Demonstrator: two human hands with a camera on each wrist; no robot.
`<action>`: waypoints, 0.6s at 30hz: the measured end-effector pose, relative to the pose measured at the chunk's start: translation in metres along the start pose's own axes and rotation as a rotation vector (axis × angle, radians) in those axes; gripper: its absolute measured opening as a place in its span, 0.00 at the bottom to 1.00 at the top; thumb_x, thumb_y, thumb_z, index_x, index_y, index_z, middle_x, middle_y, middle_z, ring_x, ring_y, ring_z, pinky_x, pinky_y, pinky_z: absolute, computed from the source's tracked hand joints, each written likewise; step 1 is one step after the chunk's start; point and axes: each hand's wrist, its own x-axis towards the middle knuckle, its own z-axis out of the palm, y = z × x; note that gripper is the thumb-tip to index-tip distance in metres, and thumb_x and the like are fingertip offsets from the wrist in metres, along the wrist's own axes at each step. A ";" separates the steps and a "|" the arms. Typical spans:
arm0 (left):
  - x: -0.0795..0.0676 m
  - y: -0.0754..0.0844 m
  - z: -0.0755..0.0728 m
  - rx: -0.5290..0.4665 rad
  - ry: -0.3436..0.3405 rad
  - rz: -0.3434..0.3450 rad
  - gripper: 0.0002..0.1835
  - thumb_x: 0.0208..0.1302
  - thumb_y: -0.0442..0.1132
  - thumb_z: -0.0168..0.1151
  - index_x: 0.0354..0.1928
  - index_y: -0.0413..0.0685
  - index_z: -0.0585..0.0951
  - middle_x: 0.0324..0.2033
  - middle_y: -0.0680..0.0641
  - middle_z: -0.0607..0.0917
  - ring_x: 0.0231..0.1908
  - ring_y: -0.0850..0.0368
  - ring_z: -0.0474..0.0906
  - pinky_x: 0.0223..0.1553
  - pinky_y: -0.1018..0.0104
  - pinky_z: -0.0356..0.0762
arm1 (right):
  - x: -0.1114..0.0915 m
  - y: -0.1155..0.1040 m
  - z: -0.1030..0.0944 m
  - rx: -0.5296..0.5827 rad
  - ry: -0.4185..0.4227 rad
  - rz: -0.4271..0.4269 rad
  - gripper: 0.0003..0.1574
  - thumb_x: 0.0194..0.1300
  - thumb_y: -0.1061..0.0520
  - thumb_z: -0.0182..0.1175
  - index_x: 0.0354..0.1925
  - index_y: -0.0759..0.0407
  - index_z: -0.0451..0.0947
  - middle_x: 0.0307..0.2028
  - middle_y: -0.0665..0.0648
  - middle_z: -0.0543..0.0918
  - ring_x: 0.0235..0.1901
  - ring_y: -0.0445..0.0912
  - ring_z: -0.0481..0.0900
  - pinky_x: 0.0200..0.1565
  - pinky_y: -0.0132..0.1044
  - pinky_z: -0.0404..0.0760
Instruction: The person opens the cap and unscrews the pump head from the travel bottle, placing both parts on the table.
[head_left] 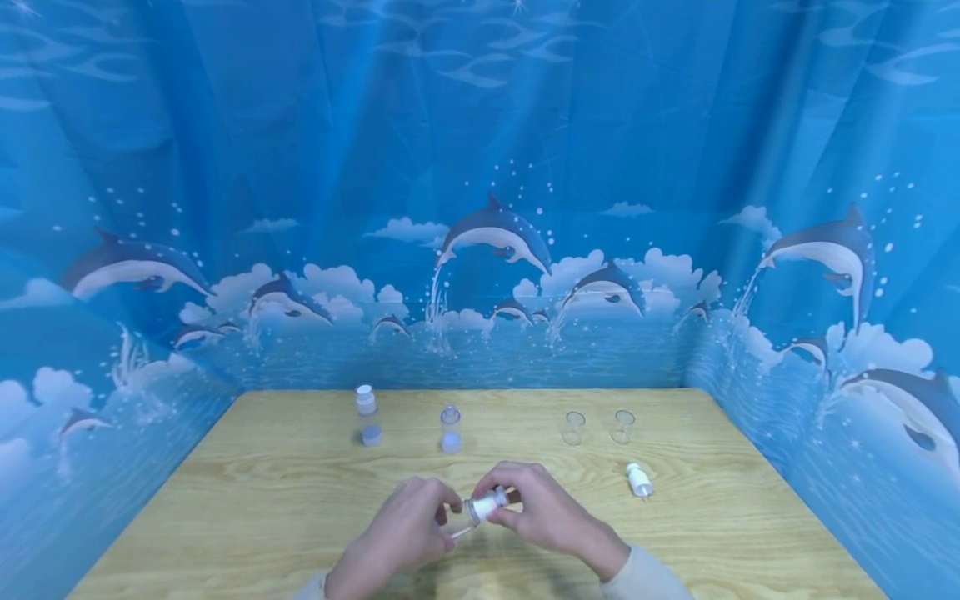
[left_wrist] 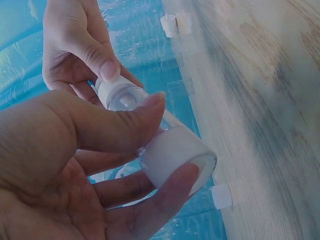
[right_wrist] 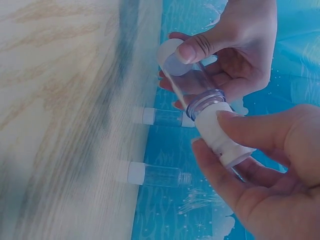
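Observation:
Low over the front middle of the table, both hands hold a clear plastic bottle (right_wrist: 192, 85) tilted on its side. The left hand (head_left: 408, 529) grips its body, with thumb and fingers around the white base (left_wrist: 172, 152). Thumb and fingers of the right hand (head_left: 536, 508) pinch the white pump top (right_wrist: 212, 127) at the bottle's neck. This top sits in line with the neck, right against the clear collar (right_wrist: 205, 100). Part of the bottle's body is hidden behind the left fingers in the head view.
Toward the back left stand a bottle with a white top (head_left: 365, 408) and a bottle with a bare neck (head_left: 450, 432). Two clear caps (head_left: 574, 427) stand at the back right. Another white pump top (head_left: 638, 479) lies in front of them. A dolphin-printed curtain (head_left: 480, 333) encloses the table.

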 end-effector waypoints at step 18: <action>-0.002 0.000 0.001 -0.003 0.009 0.005 0.20 0.44 0.32 0.79 0.43 0.46 0.89 0.30 0.50 0.88 0.29 0.62 0.79 0.30 0.70 0.79 | 0.000 0.000 0.001 -0.018 -0.001 -0.019 0.17 0.59 0.68 0.70 0.45 0.55 0.85 0.46 0.52 0.89 0.46 0.38 0.85 0.48 0.24 0.84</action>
